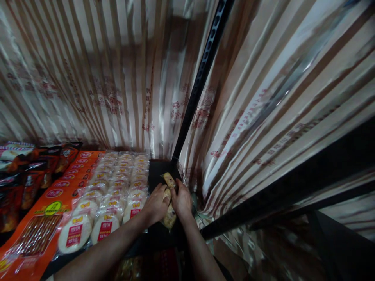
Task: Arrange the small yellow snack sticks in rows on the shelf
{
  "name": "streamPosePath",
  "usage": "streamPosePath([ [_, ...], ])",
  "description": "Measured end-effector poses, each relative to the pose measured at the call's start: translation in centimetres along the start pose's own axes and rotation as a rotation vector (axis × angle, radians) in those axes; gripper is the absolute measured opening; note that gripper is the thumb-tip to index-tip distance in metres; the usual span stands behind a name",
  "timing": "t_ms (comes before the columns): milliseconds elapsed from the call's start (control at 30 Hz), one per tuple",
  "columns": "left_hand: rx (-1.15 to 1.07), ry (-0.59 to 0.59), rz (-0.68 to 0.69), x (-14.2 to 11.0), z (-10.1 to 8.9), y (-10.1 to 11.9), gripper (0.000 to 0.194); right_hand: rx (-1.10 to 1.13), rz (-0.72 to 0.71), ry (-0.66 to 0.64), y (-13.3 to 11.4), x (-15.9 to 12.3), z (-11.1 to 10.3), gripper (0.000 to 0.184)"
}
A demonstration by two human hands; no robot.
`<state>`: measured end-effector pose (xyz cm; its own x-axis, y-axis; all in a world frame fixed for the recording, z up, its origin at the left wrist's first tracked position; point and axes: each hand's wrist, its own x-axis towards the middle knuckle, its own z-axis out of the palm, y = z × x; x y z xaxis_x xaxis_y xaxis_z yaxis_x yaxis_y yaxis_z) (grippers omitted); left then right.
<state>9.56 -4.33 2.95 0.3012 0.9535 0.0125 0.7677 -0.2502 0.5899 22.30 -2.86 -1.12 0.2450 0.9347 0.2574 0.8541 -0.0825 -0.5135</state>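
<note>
Both my hands meet over a dark shelf (156, 169) in the corner of a rack. My left hand (156, 203) and my right hand (181, 201) are closed side by side on a clear packet of yellowish food (170, 180). The packet's top end sticks out above my fingers and its lower end (170, 219) shows below them. Just left of my left hand lie rows of round white cakes in clear wrappers with red labels (117, 187).
Orange packets of sausage sticks (55, 203) lie left of the cakes, and dark red snack bags (23, 171) further left. A black perforated upright (202, 74) rises from the shelf corner. Striped shiny sheeting (102, 78) covers the back and right side. A black rail (278, 195) runs at right.
</note>
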Motion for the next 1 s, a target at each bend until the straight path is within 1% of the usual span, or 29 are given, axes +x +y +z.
streamPosePath([
  [133,-0.111,0.033,-0.072,1.8,0.2,-0.2,0.048,0.069,0.006,0.020,0.1,0.1,0.3,0.045],
  [300,-0.247,0.063,-0.102,3.3,1.0,-0.7,0.043,0.081,0.022,0.023,-0.2,0.3,0.1,0.043],
  [433,-0.358,0.005,-0.179,4.0,1.3,-0.7,0.041,0.043,0.047,0.005,-0.4,0.6,-0.2,0.037],
  [567,-0.476,-0.043,-0.176,4.5,1.7,-0.6,0.037,-0.019,0.067,-0.003,-0.6,1.0,-0.2,0.037],
  [667,-0.500,-0.051,-0.172,5.0,1.9,-0.5,0.034,-0.056,0.095,-0.024,-0.8,1.1,-0.1,0.038],
  [867,-0.457,-0.044,-0.164,5.5,1.6,-0.2,0.031,-0.054,0.125,-0.049,-1.1,1.6,-0.1,0.040],
  [1000,-0.460,-0.038,-0.178,5.7,1.3,-0.1,0.029,-0.048,0.113,-0.054,-1.3,1.9,0.1,0.041],
])
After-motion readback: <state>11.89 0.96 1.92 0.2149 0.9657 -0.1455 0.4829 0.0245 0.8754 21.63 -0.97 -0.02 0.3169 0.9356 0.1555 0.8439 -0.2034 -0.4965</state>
